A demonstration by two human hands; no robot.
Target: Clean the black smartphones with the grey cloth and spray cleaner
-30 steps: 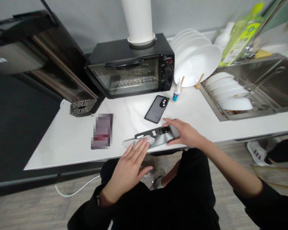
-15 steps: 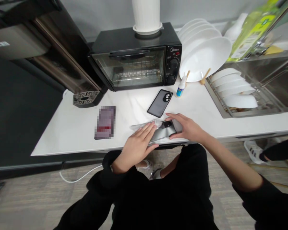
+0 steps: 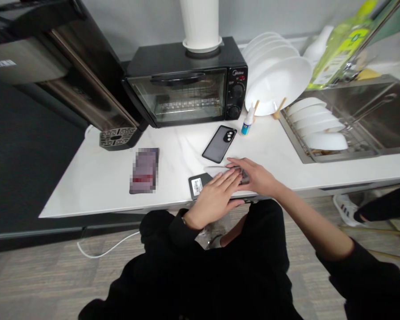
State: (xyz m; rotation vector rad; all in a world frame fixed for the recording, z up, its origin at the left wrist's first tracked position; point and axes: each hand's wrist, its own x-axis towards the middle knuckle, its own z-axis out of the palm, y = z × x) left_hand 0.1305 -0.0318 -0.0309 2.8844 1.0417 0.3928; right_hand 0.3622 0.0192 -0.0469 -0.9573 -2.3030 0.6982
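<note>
A dark phone [image 3: 196, 186] with a white label lies at the counter's front edge, mostly covered by my hands. My left hand [image 3: 216, 198] lies over it with fingers stretched out, pressing a pale cloth [image 3: 215, 170] whose edge shows beyond the fingers. At the phone's right end, my right hand [image 3: 253, 177] grips it between thumb and fingers. Just behind sits a black-rimmed phone case [image 3: 219, 144]. Farther back stands a small spray bottle [image 3: 247, 122] with a blue label. A blurred-out purple, flat item [image 3: 144, 171] rests to the left.
A black toaster oven [image 3: 186, 95] with a white pot [image 3: 202, 26] on top stands behind. At left is a drink machine [image 3: 116, 138]. White plates [image 3: 276, 80], a sink rack of bowls [image 3: 323, 141] and a green bottle [image 3: 342, 53] are at right. Another person's shoe [image 3: 346, 209] shows below.
My left hand has slid right along the phone with the cloth, close to my right hand. The phone's left end with the white label is now uncovered. The view has shifted slightly.
</note>
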